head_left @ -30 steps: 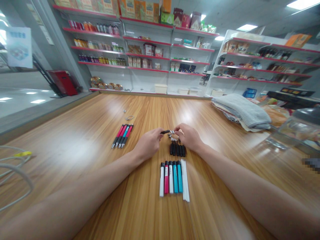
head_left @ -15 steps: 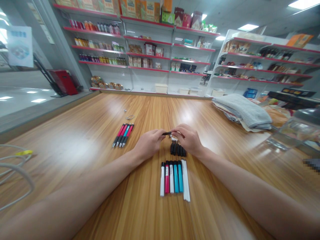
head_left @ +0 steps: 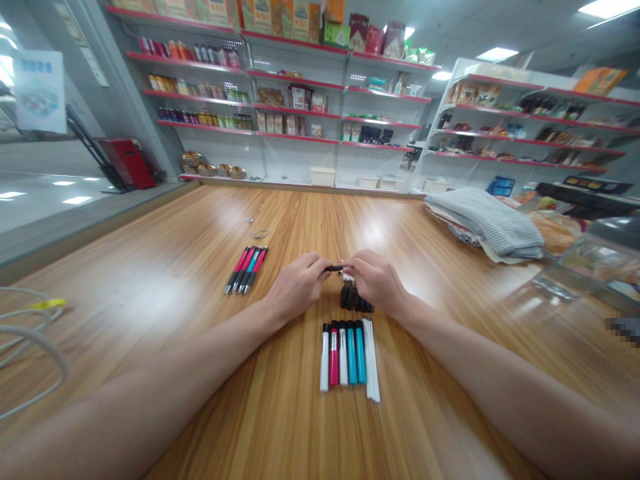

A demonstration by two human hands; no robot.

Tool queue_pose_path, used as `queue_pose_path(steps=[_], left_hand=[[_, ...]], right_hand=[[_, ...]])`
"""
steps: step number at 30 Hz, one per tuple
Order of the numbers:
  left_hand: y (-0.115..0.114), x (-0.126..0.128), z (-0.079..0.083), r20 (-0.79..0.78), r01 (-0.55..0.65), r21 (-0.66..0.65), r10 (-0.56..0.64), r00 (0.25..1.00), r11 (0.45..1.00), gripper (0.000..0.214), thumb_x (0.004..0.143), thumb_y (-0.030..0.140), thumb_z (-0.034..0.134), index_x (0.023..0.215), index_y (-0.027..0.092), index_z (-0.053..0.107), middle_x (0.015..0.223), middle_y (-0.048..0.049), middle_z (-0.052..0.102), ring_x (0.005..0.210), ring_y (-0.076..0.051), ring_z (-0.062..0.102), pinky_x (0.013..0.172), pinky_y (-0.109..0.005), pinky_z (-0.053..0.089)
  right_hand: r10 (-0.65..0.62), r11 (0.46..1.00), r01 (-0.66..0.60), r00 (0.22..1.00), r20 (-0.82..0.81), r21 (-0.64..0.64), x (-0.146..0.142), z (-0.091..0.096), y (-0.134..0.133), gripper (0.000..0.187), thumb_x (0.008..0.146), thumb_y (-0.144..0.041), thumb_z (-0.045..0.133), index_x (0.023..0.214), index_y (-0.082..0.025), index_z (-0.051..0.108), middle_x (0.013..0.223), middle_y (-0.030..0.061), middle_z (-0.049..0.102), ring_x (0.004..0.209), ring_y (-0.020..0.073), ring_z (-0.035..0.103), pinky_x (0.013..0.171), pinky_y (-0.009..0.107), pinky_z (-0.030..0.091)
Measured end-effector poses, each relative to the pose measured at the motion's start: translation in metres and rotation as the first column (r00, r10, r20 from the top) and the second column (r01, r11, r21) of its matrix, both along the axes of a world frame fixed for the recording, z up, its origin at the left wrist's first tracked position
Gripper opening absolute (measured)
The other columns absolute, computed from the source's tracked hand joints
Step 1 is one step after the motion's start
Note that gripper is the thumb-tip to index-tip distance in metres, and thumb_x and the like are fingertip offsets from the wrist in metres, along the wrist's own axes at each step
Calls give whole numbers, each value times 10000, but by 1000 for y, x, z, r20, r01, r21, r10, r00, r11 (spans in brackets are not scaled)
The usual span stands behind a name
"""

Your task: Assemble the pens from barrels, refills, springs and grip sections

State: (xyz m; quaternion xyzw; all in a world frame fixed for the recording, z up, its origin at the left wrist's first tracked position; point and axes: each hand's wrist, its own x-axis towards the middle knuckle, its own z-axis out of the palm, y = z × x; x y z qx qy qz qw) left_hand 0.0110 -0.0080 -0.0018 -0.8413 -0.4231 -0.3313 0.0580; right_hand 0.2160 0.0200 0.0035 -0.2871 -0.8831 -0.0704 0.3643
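Between my two hands is a short black pen part (head_left: 335,268), held level just above the table. My left hand (head_left: 299,285) is closed on its left end; the fingers of my right hand (head_left: 375,280) pinch the right end. Small shiny pieces (head_left: 348,279) and several black pen grips (head_left: 350,300) lie beneath my right hand, which partly covers them. Nearer to me is a row of pen barrels (head_left: 343,353), white, pink and blue with black ends. Slim white refills (head_left: 371,360) lie beside them. Assembled pens (head_left: 246,270) in pink, black and blue lie left of my left hand.
A wire ring (head_left: 261,234) and a tiny metal piece (head_left: 250,220) rest on the wooden table (head_left: 165,267) beyond the pens. Folded striped cloth (head_left: 485,220) and a clear container (head_left: 595,260) are at right, white cable (head_left: 45,347) at left. Stocked shelves (head_left: 295,83) stand behind.
My hands stay in almost the same place, and the black pen part is still between them. The fingers of my right hand have shifted slightly.
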Motion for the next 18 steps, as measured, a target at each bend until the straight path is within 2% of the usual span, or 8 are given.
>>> queue_pose_path(steps=[6, 11, 15, 18], left_hand=[[0, 2, -1, 26, 22, 3, -22, 999, 1000, 227, 944, 259, 415, 1012, 168, 611, 904, -66, 577, 835, -160, 545, 759, -291, 457], [0, 2, 1, 12, 20, 28, -21, 1000, 999, 182, 926, 246, 448, 895, 159, 604, 871, -66, 577, 841, -176, 535, 766, -319, 453], [1, 3, 0, 11, 14, 39, -15, 1000, 999, 178, 910, 264, 481, 967, 156, 610, 928, -81, 589, 900, -199, 534, 810, -358, 454], [3, 3, -1, 12, 41, 57, -42, 999, 998, 189, 918, 243, 459, 944, 165, 629, 953, -84, 594, 910, -200, 531, 824, -373, 451]], right_hand=[[-96, 995, 94, 992, 76, 36, -2, 2, -4, 199, 929, -186, 449, 850, -157, 629, 784, 76, 610, 783, 178, 532, 716, 299, 419], [-93, 995, 91, 992, 85, 34, -2, 0, -4, 202, 928, -172, 445, 822, -161, 617, 784, 73, 612, 790, 174, 533, 712, 289, 409], [-100, 995, 97, 991, 91, 38, -3, 0, -5, 205, 930, -179, 445, 808, -165, 609, 776, 73, 610, 784, 174, 529, 703, 289, 406], [-99, 994, 95, 990, 100, 46, -4, -1, -6, 202, 927, -175, 449, 795, -170, 602, 770, 70, 608, 787, 174, 526, 693, 287, 399]])
